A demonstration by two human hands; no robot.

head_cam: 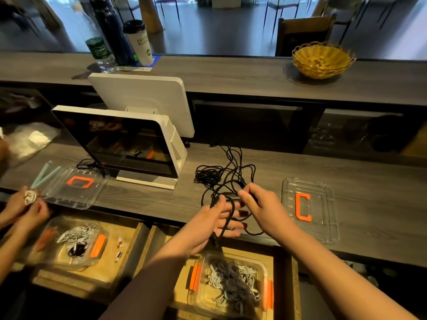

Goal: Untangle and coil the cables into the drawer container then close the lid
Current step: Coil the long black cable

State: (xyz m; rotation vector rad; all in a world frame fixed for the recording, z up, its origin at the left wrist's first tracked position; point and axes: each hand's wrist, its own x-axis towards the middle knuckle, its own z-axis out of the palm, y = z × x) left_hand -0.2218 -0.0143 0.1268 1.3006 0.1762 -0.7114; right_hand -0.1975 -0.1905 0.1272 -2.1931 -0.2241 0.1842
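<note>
Loosely tangled on the grey wooden counter [143, 204], thin black cable [221, 174], looped over straight left-hand fingers [227, 218], pinched by right hand [258, 204]. Below, clear orange-latched drawer container [231, 285]; beside, clear lid [309, 209].

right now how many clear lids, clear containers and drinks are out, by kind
clear lids with an orange handle on the counter: 2
clear containers with orange clips in the drawers: 2
drinks on the upper ledge: 3, a water bottle, a dark bottle, a lidded cup
total: 7
</note>
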